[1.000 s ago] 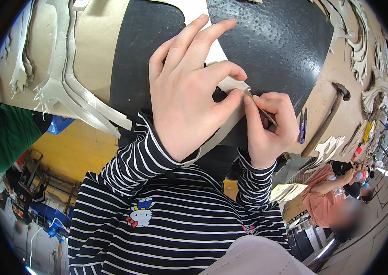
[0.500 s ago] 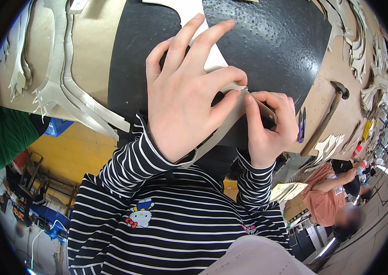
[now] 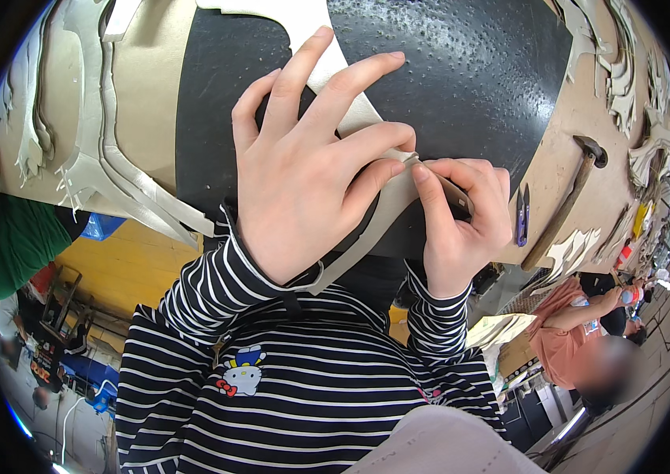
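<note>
Black mat (image 3: 453, 87) at 12 o'clock; pale strip (image 3: 380, 220) mid-view, tail toward 7. Left hand (image 3: 299, 186), 11 o'clock, pinches strip's edge, other fingers spread; right hand (image 3: 461, 229), 3 o'clock, pinches beside it. Likely edge-working; next seems to need steady fingertip pressure.

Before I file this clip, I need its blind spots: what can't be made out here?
All in the head view:
Whether the grey strip joins the white piece: left hand covers between.
White piece's far end: cut off by top edge.
Flat brown thing: full shape hidden by right hand.
Person in pink: head blurred.
Pale pieces at right rim: too small, overlapping to count.
</note>
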Tool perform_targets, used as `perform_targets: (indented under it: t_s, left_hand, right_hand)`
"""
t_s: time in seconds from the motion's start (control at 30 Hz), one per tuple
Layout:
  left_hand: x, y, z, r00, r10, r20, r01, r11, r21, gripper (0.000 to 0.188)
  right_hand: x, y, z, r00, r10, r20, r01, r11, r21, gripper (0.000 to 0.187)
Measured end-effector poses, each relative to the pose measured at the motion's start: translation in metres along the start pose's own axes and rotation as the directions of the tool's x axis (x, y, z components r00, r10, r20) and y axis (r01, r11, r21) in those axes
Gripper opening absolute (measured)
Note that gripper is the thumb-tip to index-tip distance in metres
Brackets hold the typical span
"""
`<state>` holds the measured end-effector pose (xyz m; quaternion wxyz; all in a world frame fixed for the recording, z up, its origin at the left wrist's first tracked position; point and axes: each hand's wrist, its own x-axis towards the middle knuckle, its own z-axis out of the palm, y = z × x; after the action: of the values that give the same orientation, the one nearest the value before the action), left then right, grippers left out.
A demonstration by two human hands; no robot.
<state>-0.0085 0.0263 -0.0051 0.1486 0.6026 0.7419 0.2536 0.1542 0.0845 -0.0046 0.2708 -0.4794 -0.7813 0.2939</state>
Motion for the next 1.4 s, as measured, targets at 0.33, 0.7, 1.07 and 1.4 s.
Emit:
perform_targets:
  t_s: [0.33, 0.7, 1.07, 1.4]
  left_hand:
    - [0.000, 0.000, 0.000, 1.000, 0.009, 0.012, -0.009, 1.000, 0.024, 0.015]
    - [-0.003, -0.006, -0.003, 0.998, 0.027, 0.056, -0.023, 0.998, -0.063, 0.017]
    - [-0.008, -0.006, -0.001, 0.995, 0.084, 0.059, -0.084, 0.996, -0.005, 0.024]
    - [-0.010, -0.007, 0.002, 0.994, 0.097, 0.048, -0.097, 0.995, 0.005, 0.028]
  right_hand:
    - [-0.001, -0.004, 0.002, 0.998, 0.061, -0.019, -0.061, 0.998, -0.001, 0.012]
    - [-0.001, -0.001, 0.000, 1.000, -0.002, 0.006, 0.002, 1.000, 0.006, 0.017]
    - [-0.001, -0.004, -0.006, 0.995, -0.074, 0.062, 0.075, 0.997, -0.009, 0.019]
    - [0.005, -0.005, -0.008, 0.995, 0.044, 0.084, -0.039, 0.998, -0.056, 0.013]
